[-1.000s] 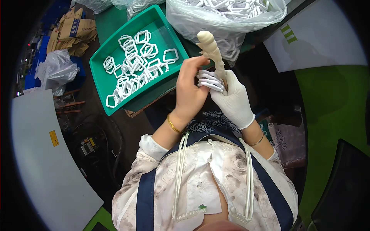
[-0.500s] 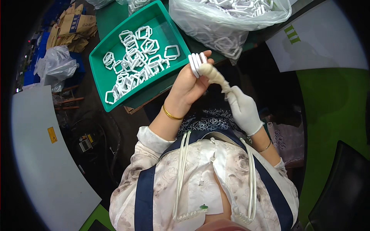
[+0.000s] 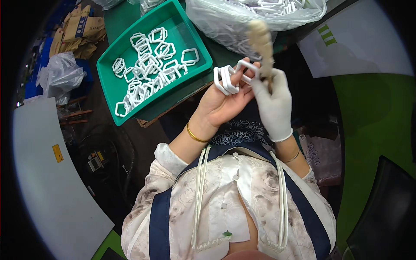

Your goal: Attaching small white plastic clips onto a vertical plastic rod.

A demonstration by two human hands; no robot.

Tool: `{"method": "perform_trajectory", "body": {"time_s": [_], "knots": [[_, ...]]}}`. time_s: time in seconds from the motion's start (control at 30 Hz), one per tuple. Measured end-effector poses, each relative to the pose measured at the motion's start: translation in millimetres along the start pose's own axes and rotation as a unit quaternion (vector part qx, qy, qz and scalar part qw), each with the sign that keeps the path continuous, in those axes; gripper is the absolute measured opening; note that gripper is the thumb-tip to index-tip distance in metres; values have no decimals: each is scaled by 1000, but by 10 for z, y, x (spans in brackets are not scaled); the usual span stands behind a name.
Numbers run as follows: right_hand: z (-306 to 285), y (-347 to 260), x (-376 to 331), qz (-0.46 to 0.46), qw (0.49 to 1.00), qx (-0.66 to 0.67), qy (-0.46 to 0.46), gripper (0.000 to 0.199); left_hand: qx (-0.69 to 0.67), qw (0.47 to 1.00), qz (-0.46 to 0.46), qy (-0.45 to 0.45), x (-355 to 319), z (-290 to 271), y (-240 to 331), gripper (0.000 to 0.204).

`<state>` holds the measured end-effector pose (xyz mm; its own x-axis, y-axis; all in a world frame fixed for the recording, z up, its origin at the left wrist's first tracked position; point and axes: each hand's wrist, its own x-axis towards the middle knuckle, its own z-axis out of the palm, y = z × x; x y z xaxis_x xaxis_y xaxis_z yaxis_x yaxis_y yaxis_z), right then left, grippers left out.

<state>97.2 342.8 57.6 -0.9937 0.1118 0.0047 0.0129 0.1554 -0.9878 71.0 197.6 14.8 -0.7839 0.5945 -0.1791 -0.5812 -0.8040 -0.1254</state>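
Observation:
My bare left hand [image 3: 221, 102], a gold bangle at its wrist, holds a small stack of white plastic frame pieces [image 3: 225, 79] between its fingers. One more white piece [image 3: 246, 69] lies across my left fingertips. My right hand [image 3: 273, 104] wears a white glove and grips a beige wrapped tool [image 3: 262, 41] that points upward, its lower end touching that single piece. Both hands are raised in front of my chest, just right of a green tray [image 3: 113, 84] filled with several loose white pieces.
A clear plastic bag [image 3: 225, 24] full of white pieces lies behind the hands. Cardboard boxes [image 3: 76, 32] and a crumpled bag [image 3: 60, 76] sit at the far left. A white sheet [image 3: 364, 47] lies at right, a pale board [image 3: 47, 186] at lower left.
My left hand has opened palm-up and lowered a little with the stack. My right hand has risen, swinging the beige tool from tilted left to upright against one piece.

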Motion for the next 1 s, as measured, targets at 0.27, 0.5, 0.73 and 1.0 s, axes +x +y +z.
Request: {"method": "perform_trajectory", "body": {"time_s": [0.27,0.5,0.73,1.0], "knots": [[84,-124,-83,21,997,-15,-75,21,123,992,-16,18,0,3,-3,36],[-20,-20,63,-8,996,56,70,15,95,994,50,24,-25,76,-60,35],[137,-174,-153,-5,999,-7,-46,23,207,974,69,62,-49,6,-102,29],[64,-113,-49,3,1000,-6,19,13,206,973,100,-22,-38,150,-147,48]]}}
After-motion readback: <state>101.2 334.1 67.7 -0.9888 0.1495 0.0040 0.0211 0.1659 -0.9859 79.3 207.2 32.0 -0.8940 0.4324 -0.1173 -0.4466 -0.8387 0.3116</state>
